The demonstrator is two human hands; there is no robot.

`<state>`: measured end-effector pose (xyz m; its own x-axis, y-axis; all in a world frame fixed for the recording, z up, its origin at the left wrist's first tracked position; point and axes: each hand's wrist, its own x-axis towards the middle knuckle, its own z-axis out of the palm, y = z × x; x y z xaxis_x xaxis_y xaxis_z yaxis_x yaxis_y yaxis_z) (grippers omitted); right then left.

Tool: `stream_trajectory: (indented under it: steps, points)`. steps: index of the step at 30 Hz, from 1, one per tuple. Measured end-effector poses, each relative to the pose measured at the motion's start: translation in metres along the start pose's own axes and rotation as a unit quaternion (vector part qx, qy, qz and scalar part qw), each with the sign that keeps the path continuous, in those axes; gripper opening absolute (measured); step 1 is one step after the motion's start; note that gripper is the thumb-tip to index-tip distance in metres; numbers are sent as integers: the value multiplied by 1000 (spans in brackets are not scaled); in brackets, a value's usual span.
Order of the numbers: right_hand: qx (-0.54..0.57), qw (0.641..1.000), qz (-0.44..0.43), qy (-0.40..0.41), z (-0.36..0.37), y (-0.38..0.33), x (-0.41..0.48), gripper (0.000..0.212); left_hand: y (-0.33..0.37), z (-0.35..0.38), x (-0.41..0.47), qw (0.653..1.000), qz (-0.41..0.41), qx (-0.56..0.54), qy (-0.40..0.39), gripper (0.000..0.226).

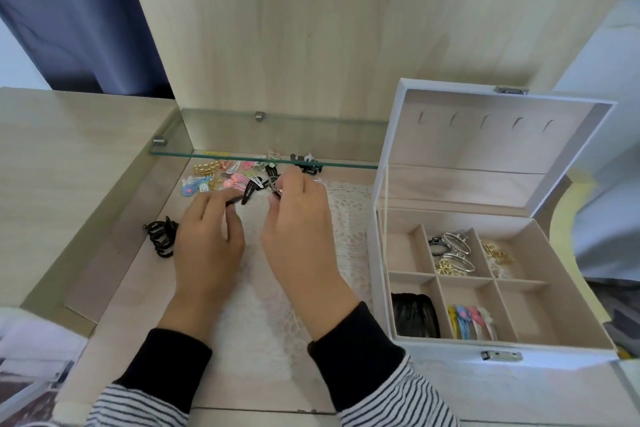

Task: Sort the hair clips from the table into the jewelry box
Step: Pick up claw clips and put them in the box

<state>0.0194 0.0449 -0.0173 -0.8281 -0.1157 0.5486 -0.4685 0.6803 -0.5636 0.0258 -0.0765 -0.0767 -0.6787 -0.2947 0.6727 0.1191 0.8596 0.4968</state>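
wood table (69,156), lace mat (349,218), left hand (207,246) pinching black clip (236,200), right hand (301,232) pinching dark clip (274,186)

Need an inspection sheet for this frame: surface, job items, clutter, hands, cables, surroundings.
Surface: pale table with a lace mat.
Job's things: hair clips piled under the glass shelf; black claw clip left of the hands; open jewelry box at right, four compartments holding clips.
Clutter: nothing seen.
Grippers: left hand pinches a black snap clip; right hand pinches a dark clip.
Cables: nothing seen.
Surroundings: wood panel behind, blue curtain at left.
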Motion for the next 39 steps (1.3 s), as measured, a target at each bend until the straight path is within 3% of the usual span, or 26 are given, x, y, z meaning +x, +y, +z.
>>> stream_trajectory:
  steps: [4,8,11,14,18,25,32,35,39]
  points:
    - [90,996,-8,6,-55,-1,11,27,42,-9,9,996,-9,-93,-15,25]
    - [110,994,11,0,-105,23,19,36,109,-29,18,965,-85,-243,-56,33]
    - [90,995,25,15,-140,50,21,34,148,-39,22,923,-110,-348,-123,37]
    - [53,997,55,13,-164,80,21,28,172,-37,21,884,-107,-376,-257,36]
    - [72,988,137,-21,-183,114,18,26,194,-25,15,855,-73,-310,-409,32]
    - [82,967,225,-84,-194,157,10,28,210,3,11,798,-48,-144,-583,22]
    - [123,934,291,-166,-196,185,10,17,210,24,0,767,8,-22,-641,26]
    - [129,926,288,-206,-195,188,12,23,209,29,-3,751,-12,-15,-660,27]
    - [88,929,262,-245,-198,186,15,32,208,31,-5,758,-17,-6,-653,26]
